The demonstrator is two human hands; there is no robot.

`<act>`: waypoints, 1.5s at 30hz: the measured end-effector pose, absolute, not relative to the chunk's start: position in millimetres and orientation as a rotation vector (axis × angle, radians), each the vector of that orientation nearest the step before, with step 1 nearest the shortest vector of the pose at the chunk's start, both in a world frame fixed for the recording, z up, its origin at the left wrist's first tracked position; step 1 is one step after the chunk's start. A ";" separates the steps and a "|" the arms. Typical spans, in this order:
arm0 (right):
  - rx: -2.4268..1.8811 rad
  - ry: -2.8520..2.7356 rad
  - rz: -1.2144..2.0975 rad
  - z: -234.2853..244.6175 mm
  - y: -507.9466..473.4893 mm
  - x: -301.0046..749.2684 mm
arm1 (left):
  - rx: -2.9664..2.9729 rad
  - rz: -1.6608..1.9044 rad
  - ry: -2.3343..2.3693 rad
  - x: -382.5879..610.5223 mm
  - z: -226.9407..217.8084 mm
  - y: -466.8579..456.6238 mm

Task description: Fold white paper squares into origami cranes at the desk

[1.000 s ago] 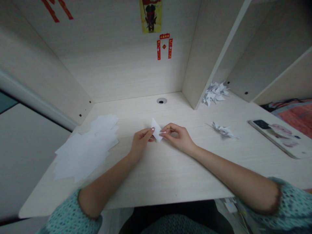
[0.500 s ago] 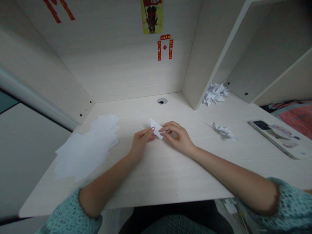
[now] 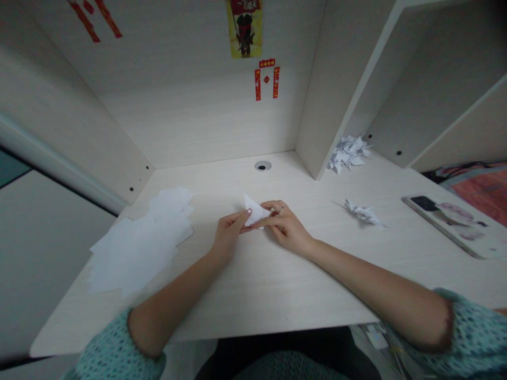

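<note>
While folded paper [image 3: 255, 212] sits between our hands over desk [image 3: 237, 301], left hand [image 3: 228, 232] pinches its left side, right hand [image 3: 291, 229] its right; grip close on both. We judge it light, thin, easily creased; best held by edges. Our fingers hide part. Loose sheets [image 3: 137, 248] left; paper cluster [image 3: 362, 212], phone [image 3: 451, 224] right; paper heap [image 3: 349, 153] beside partition [image 3: 344, 79].

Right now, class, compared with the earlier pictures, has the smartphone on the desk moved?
No: the smartphone lies where it did on the desk, judged against the round cable grommet.
</note>
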State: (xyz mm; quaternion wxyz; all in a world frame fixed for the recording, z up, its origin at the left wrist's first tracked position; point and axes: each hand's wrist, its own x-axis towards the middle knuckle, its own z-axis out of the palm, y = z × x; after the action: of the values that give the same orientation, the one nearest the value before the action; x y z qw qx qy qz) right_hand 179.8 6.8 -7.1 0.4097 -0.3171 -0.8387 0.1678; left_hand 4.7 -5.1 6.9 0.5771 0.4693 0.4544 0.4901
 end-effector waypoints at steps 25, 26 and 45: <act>-0.744 -2.105 -0.022 -2.4 6.8 194.1 | 0.953 1.055 0.871 -2.4 5.0 3.8; -0.747 -2.100 -0.024 -1.7 6.0 194.1 | 0.968 1.047 0.875 -2.8 4.6 3.7; -0.670 -2.040 -0.187 1.4 3.1 191.0 | 0.864 1.026 0.851 -3.9 2.1 5.5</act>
State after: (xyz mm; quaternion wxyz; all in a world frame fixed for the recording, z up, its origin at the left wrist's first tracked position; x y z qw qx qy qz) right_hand 191.0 3.1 1.4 0.4734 -0.2739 -0.8336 -0.0766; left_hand -3.9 5.5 2.1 0.7009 0.3879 0.3822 0.4607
